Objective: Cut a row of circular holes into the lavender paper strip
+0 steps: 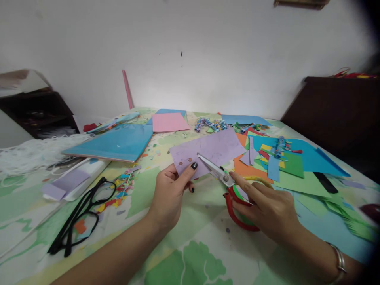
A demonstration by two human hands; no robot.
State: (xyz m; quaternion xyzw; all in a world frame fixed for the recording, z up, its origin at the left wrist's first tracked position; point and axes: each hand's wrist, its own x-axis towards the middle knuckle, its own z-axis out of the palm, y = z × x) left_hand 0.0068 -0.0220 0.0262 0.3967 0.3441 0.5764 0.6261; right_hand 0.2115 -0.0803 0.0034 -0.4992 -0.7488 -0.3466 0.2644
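A purple paper sheet [219, 144] with a few small round marks is held above the table by my left hand [172, 190], its thumb on top near the sheet's lower left part. My right hand [264, 206] grips scissors [226, 179] with red, green and yellow handles. The scissor blades point up and left, with a blade tip lying over the purple sheet close to my left thumb. Behind my right hand lie orange, green and blue papers [292, 162] with small purple cut pieces [249, 155] on them.
Black glasses [78, 215] and colourful scraps [118, 194] lie at the left, near a blue folder [115, 142] and a white cord bundle [44, 152]. A pink sheet [170, 122] and curled paper strips [216, 124] lie at the back. Dark furniture [335, 118] stands right.
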